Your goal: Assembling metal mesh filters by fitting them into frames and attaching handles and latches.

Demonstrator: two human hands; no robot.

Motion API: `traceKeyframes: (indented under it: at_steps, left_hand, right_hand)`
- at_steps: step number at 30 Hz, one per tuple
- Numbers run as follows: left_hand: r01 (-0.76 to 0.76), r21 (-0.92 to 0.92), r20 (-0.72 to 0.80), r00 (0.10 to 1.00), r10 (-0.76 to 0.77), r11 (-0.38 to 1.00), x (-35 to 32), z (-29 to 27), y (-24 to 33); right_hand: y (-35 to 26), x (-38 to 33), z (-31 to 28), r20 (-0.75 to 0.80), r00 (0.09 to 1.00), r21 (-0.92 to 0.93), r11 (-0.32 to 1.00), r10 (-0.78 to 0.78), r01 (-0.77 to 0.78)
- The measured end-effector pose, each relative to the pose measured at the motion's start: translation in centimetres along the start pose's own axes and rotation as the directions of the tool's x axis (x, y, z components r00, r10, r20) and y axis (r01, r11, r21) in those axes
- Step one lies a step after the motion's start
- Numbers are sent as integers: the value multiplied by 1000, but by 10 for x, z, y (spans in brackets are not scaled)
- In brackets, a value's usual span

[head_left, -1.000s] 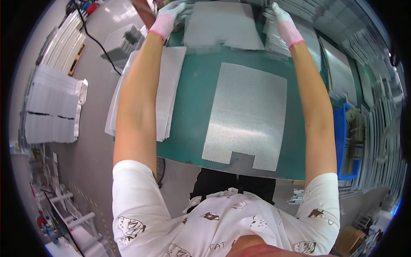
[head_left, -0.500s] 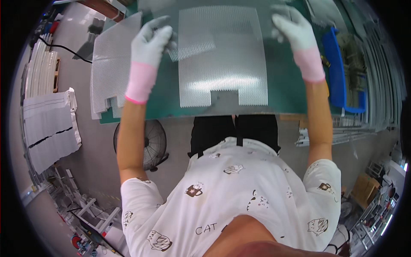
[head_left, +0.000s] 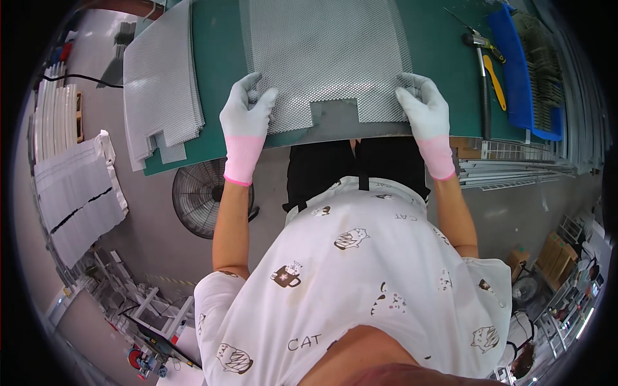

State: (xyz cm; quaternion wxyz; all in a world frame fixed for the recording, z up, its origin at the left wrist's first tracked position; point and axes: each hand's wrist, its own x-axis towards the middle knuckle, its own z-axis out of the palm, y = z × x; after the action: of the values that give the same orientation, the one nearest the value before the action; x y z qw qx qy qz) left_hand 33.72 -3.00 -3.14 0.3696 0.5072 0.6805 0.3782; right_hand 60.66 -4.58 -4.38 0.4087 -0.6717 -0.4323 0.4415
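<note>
Flanking a notched silver mesh panel point(head_left: 328, 58) with both gloved hands at its side edges.
Left hand point(head_left: 246, 116) and right hand point(head_left: 426, 109) are curled, thumbs toward the panel; a firm pinch cannot be confirmed. The panel is over the green worktable point(head_left: 219, 45), notched edge nearest the wearer. Left of the panel: mesh sheet stack point(head_left: 164, 77). Right of it: hammer point(head_left: 486, 103), blue bin point(head_left: 515, 64).

black floor fan point(head_left: 198, 198), blue bin point(head_left: 513, 71), hammer point(head_left: 486, 96), yellow-handled tool point(head_left: 495, 83)
</note>
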Motion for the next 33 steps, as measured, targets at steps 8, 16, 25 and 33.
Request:
traceKeyframes:
  at_steps: [8,16,25,33]
  left_hand:
    - [25,13,35,999,-25,1000,9,3,-8]
    - [69,257,-11,998,-68,964,11,4,-2]
    - [-612,726,424,757,497,313,31,-1,-3]
    - [-585,752,424,782,456,304,8,26,8]
  right_hand:
    - [13,6,4,-26,999,-160,986,-43,38]
    - [5,7,11,-74,994,-395,917,-85,48]
    - [-38,18,-1,239,956,-889,358,-171,286]
    - [-102,218,-71,-175,824,-391,806,-539,444]
